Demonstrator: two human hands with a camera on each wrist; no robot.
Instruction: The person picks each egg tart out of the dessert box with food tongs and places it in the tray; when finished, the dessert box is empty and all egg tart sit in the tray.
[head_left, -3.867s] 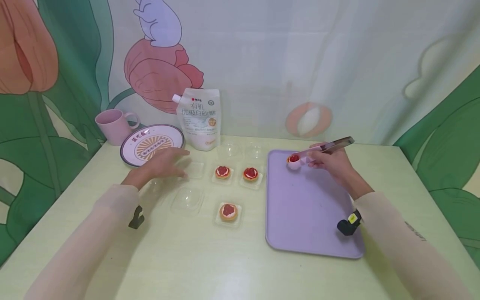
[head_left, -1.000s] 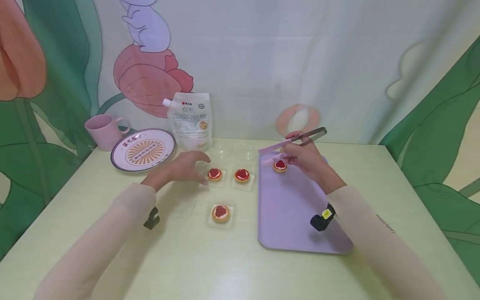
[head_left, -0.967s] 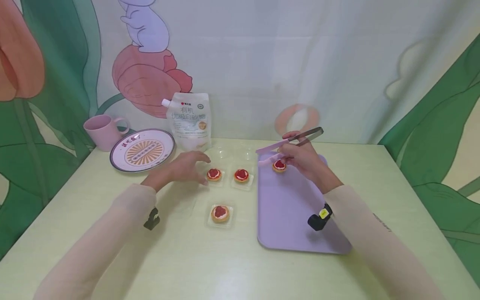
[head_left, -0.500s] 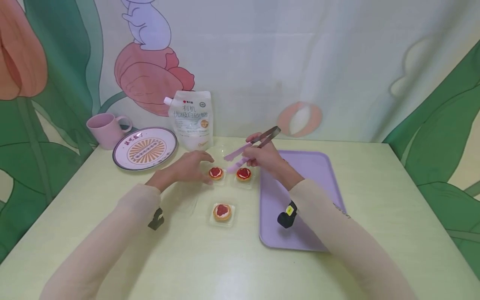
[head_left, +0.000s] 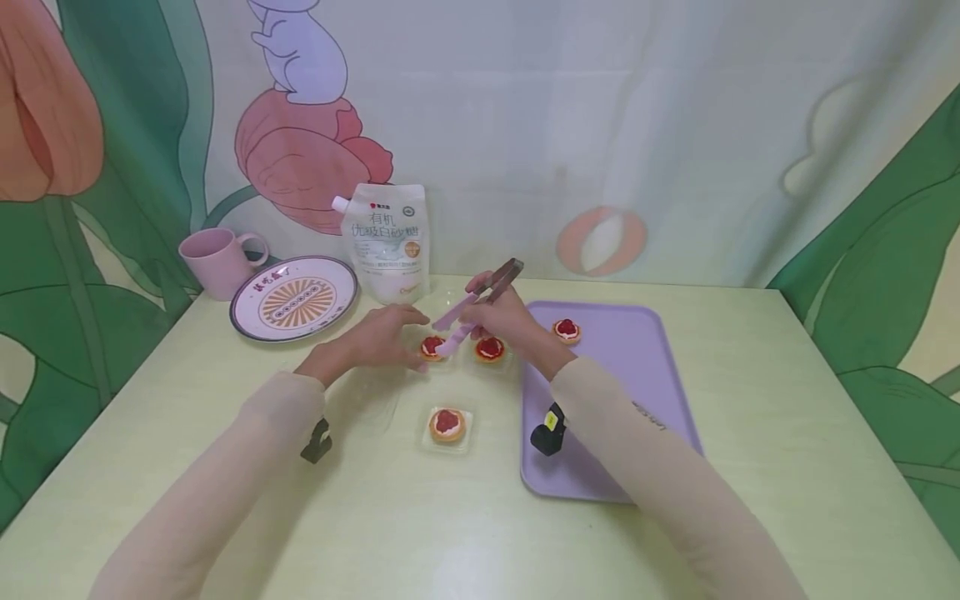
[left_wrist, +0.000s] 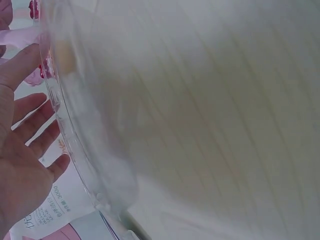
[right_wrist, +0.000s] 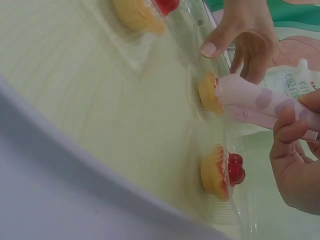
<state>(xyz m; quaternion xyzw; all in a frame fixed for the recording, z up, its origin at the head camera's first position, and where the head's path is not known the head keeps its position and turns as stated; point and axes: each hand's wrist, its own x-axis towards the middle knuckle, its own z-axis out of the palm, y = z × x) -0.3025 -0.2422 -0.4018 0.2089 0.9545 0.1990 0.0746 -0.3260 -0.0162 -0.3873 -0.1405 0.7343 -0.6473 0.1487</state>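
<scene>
Left hand (head_left: 378, 337): spreading loosely, seemingly holding nothing | tart (head_left: 428, 351): lying between both hands, toward desk (head_left: 480, 542)'s back edge | right hand (head_left: 491, 317): gripping tongs (head_left: 457, 335), slanting leftward over tart

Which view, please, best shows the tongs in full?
The head view: it shows the tongs from metal bend to pink tips, though the right hand covers part. The right wrist view enlarges the pink tips but crops the bend; the left wrist shows only fragments.

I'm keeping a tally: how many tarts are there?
4: a tart on the purple tray, a tart by the tips of the tongs, a tart to its right, and a tart alone in front.
</scene>
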